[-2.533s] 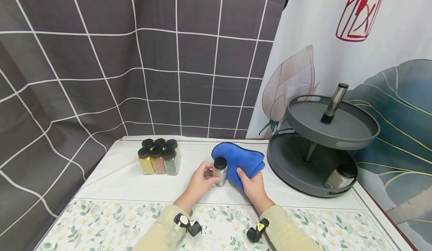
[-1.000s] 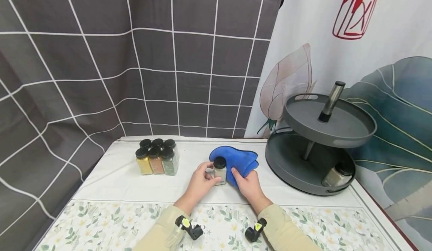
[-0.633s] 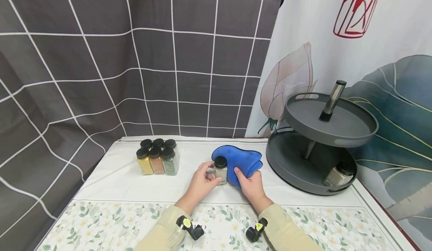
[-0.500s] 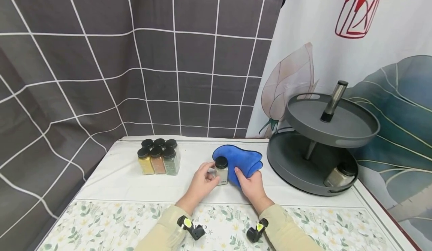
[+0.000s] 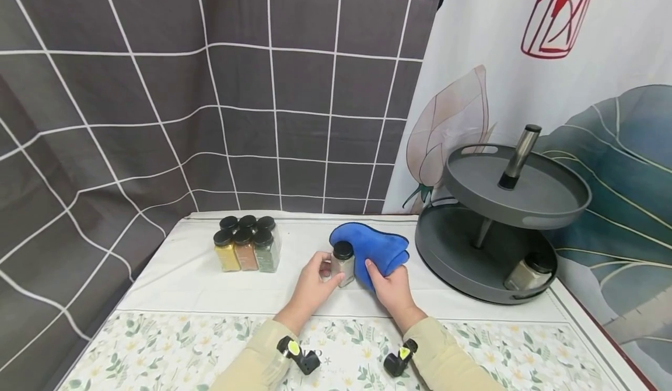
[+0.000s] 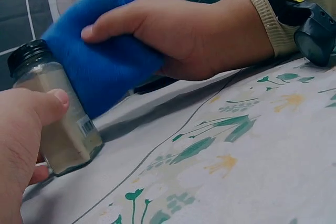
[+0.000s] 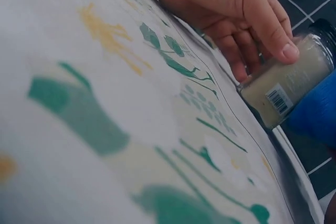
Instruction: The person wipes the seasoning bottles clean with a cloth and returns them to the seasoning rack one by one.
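Observation:
My left hand (image 5: 312, 284) pinches a glass spice jar (image 5: 343, 264) with a black lid and pale powder inside, thumb on one side and fingers on the other. A barcode label shows low on the jar (image 6: 65, 124) in the left wrist view. My right hand (image 5: 391, 290) grips a folded blue cloth (image 5: 370, 247), thumb on top. The cloth lies against the jar's right side and back. In the right wrist view only an edge of the blue cloth (image 7: 317, 109) shows, next to the jar.
Several black-lidded spice jars (image 5: 247, 250) stand grouped at the left on the white table. At the right is a two-tier dark grey round tray (image 5: 446, 274); one jar (image 5: 529, 273) leans in its lower tier. A grid-patterned curtain (image 5: 304, 117) hangs behind.
The jar has tilted slightly in my left hand and shifted a little left, with the cloth still against it. My right hand stays almost in place.

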A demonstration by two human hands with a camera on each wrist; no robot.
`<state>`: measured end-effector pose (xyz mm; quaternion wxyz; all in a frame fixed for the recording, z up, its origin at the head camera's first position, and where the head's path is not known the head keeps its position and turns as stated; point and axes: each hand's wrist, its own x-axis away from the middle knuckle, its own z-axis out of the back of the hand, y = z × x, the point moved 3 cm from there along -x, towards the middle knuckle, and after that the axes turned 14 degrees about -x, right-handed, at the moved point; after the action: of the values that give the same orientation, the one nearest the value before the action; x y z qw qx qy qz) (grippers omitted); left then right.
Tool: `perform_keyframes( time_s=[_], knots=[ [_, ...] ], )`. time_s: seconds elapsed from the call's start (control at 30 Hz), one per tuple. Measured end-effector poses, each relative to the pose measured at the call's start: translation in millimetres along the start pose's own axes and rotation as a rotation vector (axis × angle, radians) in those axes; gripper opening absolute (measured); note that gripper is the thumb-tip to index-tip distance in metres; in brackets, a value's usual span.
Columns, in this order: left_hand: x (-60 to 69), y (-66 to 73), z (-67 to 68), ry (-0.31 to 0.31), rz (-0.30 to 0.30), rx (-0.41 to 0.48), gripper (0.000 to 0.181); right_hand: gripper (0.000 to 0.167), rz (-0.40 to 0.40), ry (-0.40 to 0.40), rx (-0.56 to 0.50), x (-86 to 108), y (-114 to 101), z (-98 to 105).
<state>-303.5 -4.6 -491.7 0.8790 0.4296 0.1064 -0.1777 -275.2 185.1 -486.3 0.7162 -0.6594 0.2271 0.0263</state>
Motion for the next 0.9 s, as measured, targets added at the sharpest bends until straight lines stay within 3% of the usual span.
perform_keyframes(
  time_s=[0.17,0.4,0.67,0.9],
  knots=[
    [-1.3,0.3,0.5,0.006,0.025,0.026,0.04,0.039,-0.026,-0.026,0.074,-1.3,2.6,0.2],
    [-1.1,0.5,0.6,0.034,0.003,-0.025,0.042,0.038,0.088,0.02,0.009,1.6,-0.4,2.6],
    [-0.9,-1.5,0.4,0.01,-0.018,-0.039,0.038,0.039,-0.026,-0.046,0.079,-0.9,1.5,0.0],
    [-1.6,-4.1,0.1,0.029,-0.011,-0.035,0.033,0.039,0.084,-0.02,-0.026,1.7,-2.2,1.0]
  ],
)
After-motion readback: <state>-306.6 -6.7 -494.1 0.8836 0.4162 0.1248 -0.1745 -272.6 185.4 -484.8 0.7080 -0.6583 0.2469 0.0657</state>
